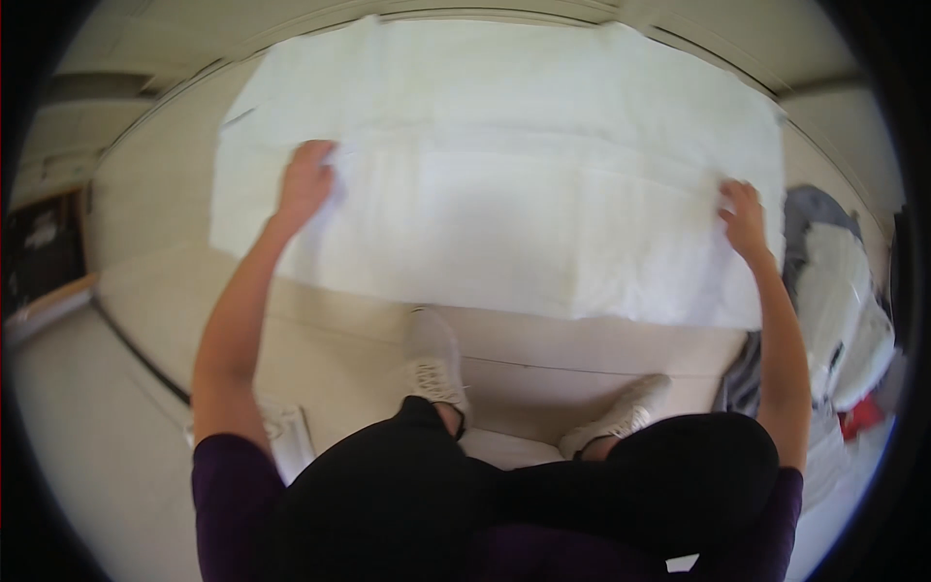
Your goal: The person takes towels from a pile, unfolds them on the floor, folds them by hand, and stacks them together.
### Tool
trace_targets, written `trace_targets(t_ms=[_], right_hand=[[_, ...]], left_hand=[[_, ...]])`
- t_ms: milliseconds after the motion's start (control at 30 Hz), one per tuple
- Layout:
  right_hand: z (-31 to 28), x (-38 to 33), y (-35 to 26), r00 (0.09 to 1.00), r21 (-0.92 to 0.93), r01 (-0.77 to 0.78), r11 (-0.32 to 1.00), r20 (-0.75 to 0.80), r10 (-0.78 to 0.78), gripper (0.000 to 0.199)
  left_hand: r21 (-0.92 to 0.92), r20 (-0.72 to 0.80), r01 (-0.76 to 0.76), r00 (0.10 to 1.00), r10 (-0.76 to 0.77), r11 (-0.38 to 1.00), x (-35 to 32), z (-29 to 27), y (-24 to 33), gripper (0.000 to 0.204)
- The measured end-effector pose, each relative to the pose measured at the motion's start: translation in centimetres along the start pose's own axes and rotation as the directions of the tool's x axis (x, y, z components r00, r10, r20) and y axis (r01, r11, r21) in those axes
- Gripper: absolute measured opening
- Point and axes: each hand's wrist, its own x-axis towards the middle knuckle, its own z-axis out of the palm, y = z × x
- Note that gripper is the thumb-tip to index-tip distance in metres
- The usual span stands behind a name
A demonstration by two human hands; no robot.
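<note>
A large white cloth (504, 175) with fold creases is spread wide in front of me, held up over the floor. My left hand (305, 182) grips it at the left side, fingers closed into the fabric. My right hand (743, 217) pinches it near the right edge. Both arms are stretched out, keeping the cloth taut between them. The lower edge of the cloth hangs just above my two white shoes (434, 361).
A heap of grey, white and red clothes (842, 310) lies at my right. A low pale step or platform (320, 320) runs under the cloth. A dark framed object (44, 247) stands at the far left. A small white item (289, 436) lies by my left leg.
</note>
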Motion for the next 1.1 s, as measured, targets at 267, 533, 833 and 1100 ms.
trace_targets(t_ms=[267, 533, 833, 1100], right_hand=[[-1.3, -0.1, -2.8, 0.990, -0.231, -0.055, 0.971, 0.113, 0.083, 0.039], [-0.5, -0.4, -3.1, 0.997, -0.276, 0.074, 0.958, -0.014, -0.081, 0.024], [-3.0, -1.9, -0.9, 0.911, -0.565, -0.162, 0.809, 0.230, 0.343, 0.023], [-12.4, -10.0, -0.2, 0.894, -0.407, -0.427, 0.808, -0.057, 0.444, 0.017]], left_hand=[[0.317, 0.157, 0.163, 0.963, -0.221, 0.934, 0.9, -3.5, 1.2, 0.038], [0.602, 0.180, 0.238, 0.889, -0.420, 0.762, 0.0, -4.1, -7.0, 0.030], [0.795, 0.315, 0.012, 0.847, -0.428, 0.607, -8.0, -10.1, -16.8, 0.016], [0.181, 0.221, 0.306, 0.914, -0.342, 0.935, -15.0, -17.6, -17.7, 0.026]])
